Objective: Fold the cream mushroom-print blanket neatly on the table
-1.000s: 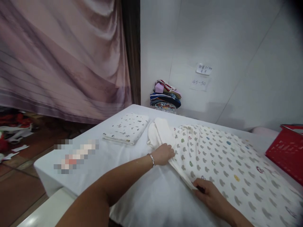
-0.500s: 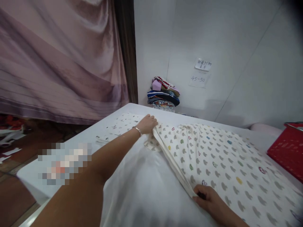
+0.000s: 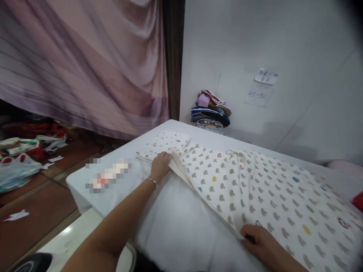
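A white cloth printed with grey mushroom shapes and a few coloured ones [image 3: 272, 192] spreads over the right half of the white table. My left hand [image 3: 161, 165], with a bracelet at the wrist, is closed on the cloth's far left corner. Near the front, my right hand [image 3: 255, 240] pinches the same cloth's edge, and something dark shows between its fingers. The edge runs taut between both hands. Just beyond my left hand lies a folded white cloth with small dark prints [image 3: 167, 140].
The white table [image 3: 113, 158] has a pixelated patch at its left. Folded fabrics [image 3: 211, 111] are stacked behind it by the wall. A pink curtain [image 3: 119, 68] hangs at the left. Plastic bags [image 3: 18, 170] lie on the floor. A red object [image 3: 357, 201] shows at the right edge.
My left hand has pulled the cloth's corner left and toward me, over part of the small-print cloth. The view has turned left, showing more floor and less of the red object.
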`<state>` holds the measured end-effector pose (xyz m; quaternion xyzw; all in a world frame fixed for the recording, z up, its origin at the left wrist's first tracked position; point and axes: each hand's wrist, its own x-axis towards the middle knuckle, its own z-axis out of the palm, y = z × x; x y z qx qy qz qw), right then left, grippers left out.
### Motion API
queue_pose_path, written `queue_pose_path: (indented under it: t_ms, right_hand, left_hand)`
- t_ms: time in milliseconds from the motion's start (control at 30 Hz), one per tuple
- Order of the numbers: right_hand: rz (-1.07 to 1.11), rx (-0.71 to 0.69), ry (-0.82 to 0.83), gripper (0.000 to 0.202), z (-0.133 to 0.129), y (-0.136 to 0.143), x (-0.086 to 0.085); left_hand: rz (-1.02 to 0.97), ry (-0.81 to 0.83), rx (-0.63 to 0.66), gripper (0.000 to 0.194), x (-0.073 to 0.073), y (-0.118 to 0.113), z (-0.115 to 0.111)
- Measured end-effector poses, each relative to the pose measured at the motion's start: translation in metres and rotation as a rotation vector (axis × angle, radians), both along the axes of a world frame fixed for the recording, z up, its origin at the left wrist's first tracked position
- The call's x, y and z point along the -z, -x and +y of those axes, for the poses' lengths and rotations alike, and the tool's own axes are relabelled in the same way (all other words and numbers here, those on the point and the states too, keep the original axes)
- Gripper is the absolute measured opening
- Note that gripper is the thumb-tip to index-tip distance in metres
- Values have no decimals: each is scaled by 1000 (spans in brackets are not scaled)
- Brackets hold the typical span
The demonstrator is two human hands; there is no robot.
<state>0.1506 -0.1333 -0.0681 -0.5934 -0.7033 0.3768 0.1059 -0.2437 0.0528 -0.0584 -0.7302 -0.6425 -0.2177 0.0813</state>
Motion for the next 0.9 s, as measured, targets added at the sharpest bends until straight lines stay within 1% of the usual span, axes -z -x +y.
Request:
queue_pose_path:
  t_ms: [100,167,233,300,433,567,633,733,833,900]
  right_hand:
    - [-126,-56,-3,8,0,5,-6]
    - [-177,-82,-30,9,0,7,-6]
    - [-221,-103,-56,10,-1,8,-5]
    - [-251,-119,-70,12,0,8,-3]
    - [-293,-155,-48,14,4,10,-6]
    - [-353,-217,-18,10,8,14,-14]
    - [-381,-234,-4,10,9,17,-15]
    - [-402,-244,-8,10,9,19,-14]
    - [-415,-275,-7,9,9,20,-18]
    - [-446,-295,27,7,12,20,-27]
  left_hand:
    - [-158,-50,-193,28,-5,-3,1]
    - [-337,23,-308,26,-9,-2,1]
    - [-513,159,-351,24,-10,0,0]
    - [-608,243,-334,29,-9,2,-3]
    - [-660,252,-275,38,-4,0,-12]
    - [-718,261,-250,35,0,-9,-19]
    - [-733,273,-245,34,2,-15,-19]
    - [-743,299,-238,37,5,-22,-18]
    - [-717,292,-235,29,8,-26,-17]
    - [-687,294,-226,19,9,-27,-18]
